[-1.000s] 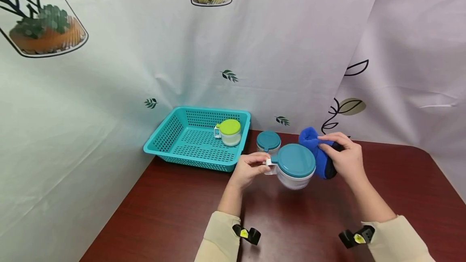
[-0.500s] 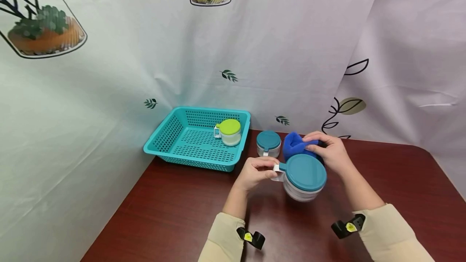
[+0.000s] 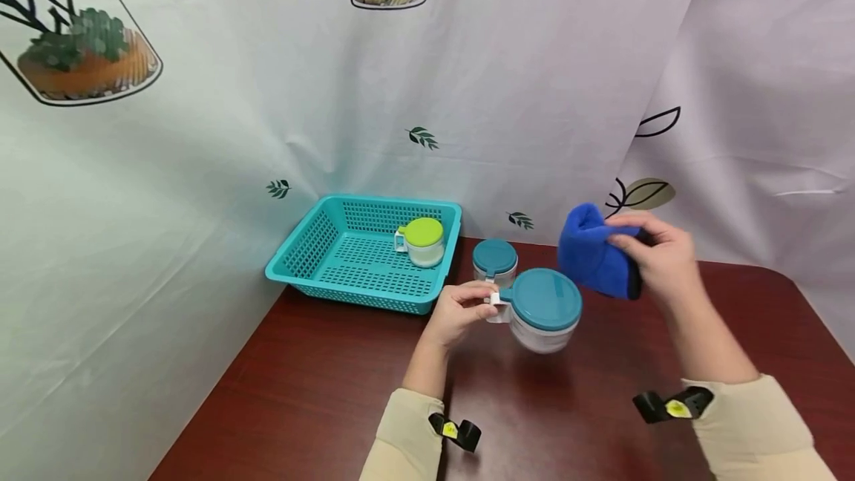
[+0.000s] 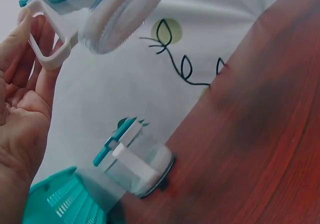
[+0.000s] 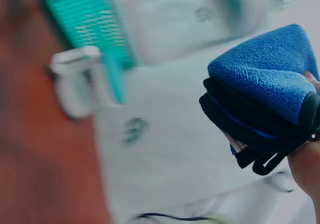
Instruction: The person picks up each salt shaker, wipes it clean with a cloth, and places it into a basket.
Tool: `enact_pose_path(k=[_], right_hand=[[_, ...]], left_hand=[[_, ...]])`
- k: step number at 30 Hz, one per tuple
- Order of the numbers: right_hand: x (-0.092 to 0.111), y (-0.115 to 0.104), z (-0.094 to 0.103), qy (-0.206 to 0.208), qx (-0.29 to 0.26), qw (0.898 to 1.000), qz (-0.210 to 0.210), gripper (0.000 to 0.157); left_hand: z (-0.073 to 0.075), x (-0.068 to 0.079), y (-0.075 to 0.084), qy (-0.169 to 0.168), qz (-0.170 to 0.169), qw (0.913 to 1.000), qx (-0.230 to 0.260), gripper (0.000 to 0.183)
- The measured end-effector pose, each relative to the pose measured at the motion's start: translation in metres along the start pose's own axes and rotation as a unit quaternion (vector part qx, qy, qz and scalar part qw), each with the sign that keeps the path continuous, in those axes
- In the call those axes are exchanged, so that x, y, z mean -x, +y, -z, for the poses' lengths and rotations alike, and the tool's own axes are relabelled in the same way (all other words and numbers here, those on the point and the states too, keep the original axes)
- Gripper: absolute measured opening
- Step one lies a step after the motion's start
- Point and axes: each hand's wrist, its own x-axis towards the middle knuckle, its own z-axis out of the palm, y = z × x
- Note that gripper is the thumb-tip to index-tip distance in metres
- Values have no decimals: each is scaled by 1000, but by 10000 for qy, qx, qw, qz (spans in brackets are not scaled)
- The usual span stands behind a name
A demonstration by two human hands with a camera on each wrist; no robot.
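My left hand (image 3: 461, 312) grips the white handle (image 4: 52, 58) of a clear jar with a teal lid (image 3: 546, 299), holding it raised over the table. In the left wrist view the thumb and fingers close round that handle. To the right of the jar and higher, my right hand (image 3: 657, 254) pinches a folded blue cloth (image 3: 594, 254) with black edging, apart from the jar. The right wrist view shows the cloth (image 5: 265, 83) bunched in layers, its label and black loop hanging below. Behind the held jar stands a second teal-lidded jar (image 3: 495, 258) on the table.
A turquoise basket (image 3: 314, 292) stands at the back left of the dark red table (image 3: 320, 384). In it sits a jar with a lime green lid (image 3: 424, 232). A white printed curtain (image 3: 534, 95) hangs behind and along the left side.
The cloth went leftward to the jar, then the right hand lifted it up and away to the right. The held jar shifted right and came back left.
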Motion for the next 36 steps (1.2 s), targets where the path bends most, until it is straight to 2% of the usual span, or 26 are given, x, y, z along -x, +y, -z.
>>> enact_pose_path(k=[1, 2, 4, 5, 6, 8, 11, 12, 13, 14, 16, 19, 20, 23, 24, 25, 28, 31, 33, 36], right_hand=[[-2, -9, 3, -59, -54, 9999, 95, 18], [-3, -17, 5, -187, 126, 9995, 225, 18], [-2, -30, 4, -602, 941, 9920, 580, 20], [0, -36, 2, -835, 1473, 9823, 799, 22], [2, -40, -1, -1046, 2067, 9670, 1061, 24], [5, -45, -12, -1492, 3093, 9245, 1654, 28], [9, -47, -31, -2061, 4039, 8607, 2313, 27], [10, -47, -37, -2229, 4186, 8449, 2476, 26], [11, -47, -42, -2392, 4244, 8339, 2595, 25], [12, -47, -46, -2525, 4237, 8271, 2697, 24], [15, -49, -50, -2786, 4090, 8214, 2837, 26], [20, -57, -50, -3138, 3737, 8212, 2959, 30], [21, -60, -48, -3228, 3627, 8213, 2994, 24], [23, -69, -39, -3314, 3463, 8220, 3077, 5], [23, -70, -35, -3293, 3472, 8218, 3094, 12], [21, -72, -31, -3253, 3499, 8224, 3088, 13], [14, -69, -24, -3073, 3744, 8242, 2934, 6], [4, -61, -25, -3012, 4018, 8221, 2682, 31], [-1, -55, -30, -3062, 4097, 8210, 2535, 29], [-3, -51, -42, -3248, 4037, 8181, 2494, 24]], left_hand=[[1, 0, 0, 87, 13, 10000, 3, 47], [1, 0, 1, 159, 39, 9999, -14, 47], [1, -1, 1, 268, 79, 9995, -123, 44], [0, -2, 1, 292, 104, 9994, -182, 42], [-1, -2, 1, 326, 133, 9990, -283, 38], [-5, -4, 1, 354, 136, 9979, -523, 29], [-11, -6, 0, 286, 202, 9963, -788, 22], [-13, -6, -1, 247, 226, 9957, -859, 21], [-15, -6, -1, 195, 255, 9955, -888, 21], [-16, -6, -2, 148, 311, 9954, -893, 21], [-17, -4, -4, 106, 402, 9955, -855, 23], [-15, -1, -3, 219, 479, 9961, -704, 23], [-13, 0, -2, 279, 474, 9963, -657, 23], [-8, 1, 1, 445, 380, 9971, -486, 25], [-6, 2, 2, 465, 330, 9973, -460, 27], [-4, 2, 2, 456, 278, 9977, -426, 30], [-2, 2, 2, 250, 97, 9992, -306, 42], [-4, 2, -1, -47, 51, 9997, -250, 46], [-7, 2, -3, -207, 90, 9994, -254, 43], [-10, 2, -6, -260, 118, 9991, -313, 37]])
